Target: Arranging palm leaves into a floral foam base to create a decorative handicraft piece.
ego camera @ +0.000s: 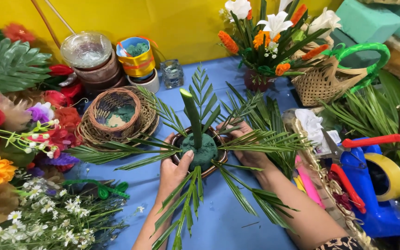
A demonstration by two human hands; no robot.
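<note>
Head view, looking down on a blue counter (218, 222). Both forearms are cut off by the lower edge, and palm fronds (255, 139) hide much of the right hand (248, 150), so how far its grip is closed cannot be told; it lies against the small basket (220, 159) at that basket's 3 o'clock side. The left hand (174, 169), at 7 o'clock of the basket, has an open grip and holds nothing: its thumb presses on the green foam ball (204, 153) seated in the basket near the centre of the counter. A thick green stalk (193, 115) rises from the foam. At 10 o'clock stands an empty woven basket (116, 115); at 1 o'clock, a flower arrangement (267, 37). At 4 o'clock a yellow tape roll (390, 176) sits in a blue dispenser (380, 213), partly cut off, beside red-handled scissors (366, 141).
</note>
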